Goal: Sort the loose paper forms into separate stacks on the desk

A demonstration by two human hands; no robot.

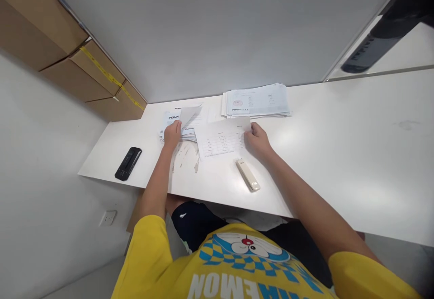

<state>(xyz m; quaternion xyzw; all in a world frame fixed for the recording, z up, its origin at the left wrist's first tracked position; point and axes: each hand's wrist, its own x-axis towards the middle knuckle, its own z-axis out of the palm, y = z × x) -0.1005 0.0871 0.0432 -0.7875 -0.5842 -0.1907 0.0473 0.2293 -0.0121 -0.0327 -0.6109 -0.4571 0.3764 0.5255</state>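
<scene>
My left hand (172,133) is closed on a sheet of paper (190,114), which it lifts at an angle over a stack of printed papers (168,119) marked PONY. Pinched at its right edge by my right hand (257,137), a printed sheet (222,140) with rows of text is held tilted just above the desk. A cream stapler (247,175) lies on the desk below my right hand, apart from it. Behind the printed sheet sits a second, thicker pile of papers (259,100) with a red round stamp on its top page.
On the white desk (339,154), a black phone-like device (128,163) lies at the left. Cardboard boxes (98,75) with yellow tape stand at the back left. A grey panel (203,32) rises along the desk's back edge. A dark cylindrical object (373,46) is at upper right.
</scene>
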